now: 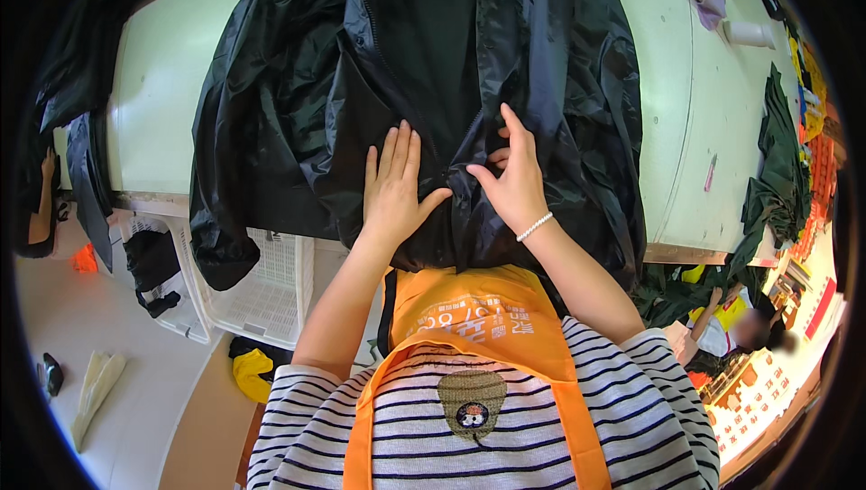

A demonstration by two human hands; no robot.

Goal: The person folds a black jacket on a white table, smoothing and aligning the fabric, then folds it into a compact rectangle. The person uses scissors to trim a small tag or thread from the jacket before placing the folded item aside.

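Observation:
A black, shiny zip-front jacket [280, 102] is spread over the pale green table [667, 120] in front of me, its near hem hanging over the edge. The front gapes between two zipper edges that meet low down. My left hand [394, 183] lies flat on the left front panel, fingers stretched forward and thumb toward the zipper. On the right panel, beside the zipper's lower end, my right hand [516, 174] rests with thumb and forefinger apart; its other fingers curl in and are partly hidden. A beaded bracelet circles the right wrist.
White plastic crates [262, 287] stand below the table at left, near yellow cloth [253, 375]. Dark garments [86, 48] lie at the far left. At right are a dark green garment [778, 165], a white cup-like cylinder [749, 35] and a co-worker [722, 323].

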